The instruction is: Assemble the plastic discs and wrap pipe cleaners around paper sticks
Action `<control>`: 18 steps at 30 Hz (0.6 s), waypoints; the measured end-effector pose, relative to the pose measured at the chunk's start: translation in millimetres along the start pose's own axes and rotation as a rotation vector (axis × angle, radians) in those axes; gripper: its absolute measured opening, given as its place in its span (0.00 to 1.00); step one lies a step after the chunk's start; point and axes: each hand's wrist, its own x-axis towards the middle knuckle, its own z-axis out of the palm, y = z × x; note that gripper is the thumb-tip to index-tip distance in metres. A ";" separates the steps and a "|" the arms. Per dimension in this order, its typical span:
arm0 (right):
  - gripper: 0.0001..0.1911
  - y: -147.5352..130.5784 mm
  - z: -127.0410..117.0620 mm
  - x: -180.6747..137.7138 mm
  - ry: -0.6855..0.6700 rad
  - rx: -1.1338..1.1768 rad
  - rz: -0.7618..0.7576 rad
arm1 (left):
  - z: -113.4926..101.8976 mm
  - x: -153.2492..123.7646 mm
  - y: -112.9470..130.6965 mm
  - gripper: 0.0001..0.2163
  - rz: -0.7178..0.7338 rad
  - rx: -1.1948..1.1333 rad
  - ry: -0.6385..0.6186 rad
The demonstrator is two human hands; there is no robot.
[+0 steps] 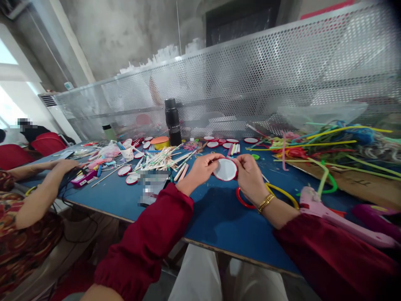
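Note:
Between my two hands is a round white disc with a red rim, held up above the blue table. My left hand pinches its left edge with fingers closed. On the opposite edge, my right hand grips the rim, a gold bracelet on its wrist. Under the right hand lie a red ring and a yellow bent strip. A pink glue gun rests by my right forearm.
Bundled thin sticks, a black bottle and similar red-rimmed discs cover the table's far side. Colourful pipe cleaners pile up at right on cardboard. A co-worker's arms are at left; a perforated metal panel stands behind.

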 end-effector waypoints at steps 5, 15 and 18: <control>0.17 -12.3 -2.4 -4.0 -0.176 0.157 0.090 | -0.6 -2.6 0.3 0.11 -0.027 -0.106 -0.113; 0.25 -11.4 -3.5 -5.0 -0.306 0.348 0.305 | 4.3 -1.6 -5.6 0.08 0.000 -0.217 -0.109; 0.21 -9.1 -4.6 -1.2 -0.316 0.310 0.380 | 1.4 -1.4 -7.1 0.08 0.011 -0.139 -0.033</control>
